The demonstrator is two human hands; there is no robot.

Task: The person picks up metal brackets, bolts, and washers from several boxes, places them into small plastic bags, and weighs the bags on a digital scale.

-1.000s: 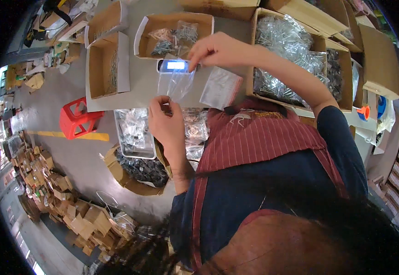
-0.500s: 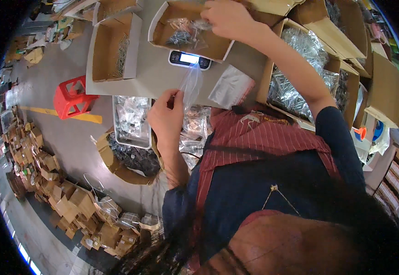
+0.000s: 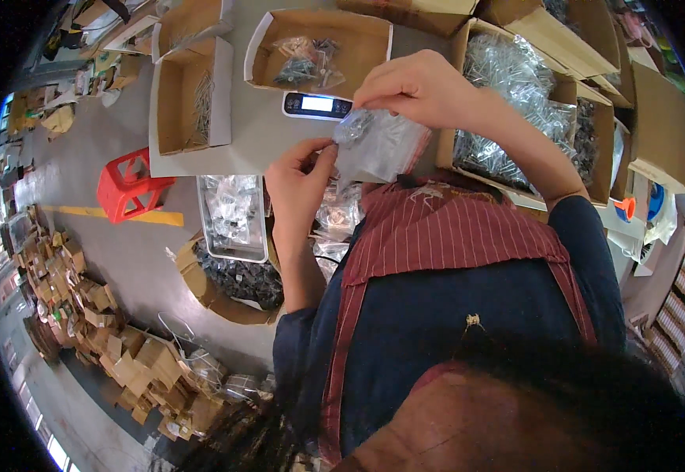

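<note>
My left hand [image 3: 301, 175] pinches the edge of a clear plastic bag at the near edge of the table. My right hand [image 3: 421, 88] has its fingers closed on a small clear packet of metal parts [image 3: 356, 126], right by my left fingertips. Whether the packet is inside the bag's mouth or just beside it, I cannot tell. Beneath my right hand lies a stack of flat clear zip bags [image 3: 397, 149] with a red edge. A digital scale [image 3: 316, 105] with a lit display sits beyond, and an open cardboard box [image 3: 374, 47] behind it contains several small bags of hardware.
Left on the table is a cardboard box [image 3: 171, 102] with long screws. Boxes of bagged hardware [image 3: 507, 94] crowd the right. Below the table edge are a metal tray [image 3: 234, 216] of packets and a carton [image 3: 240, 279] of dark packets. A red stool [image 3: 128, 189] stands on the floor.
My right hand has come back from the cardboard box to my left hand, bringing a small packet of metal parts. My left hand has moved slightly right and keeps its pinch on the bag.
</note>
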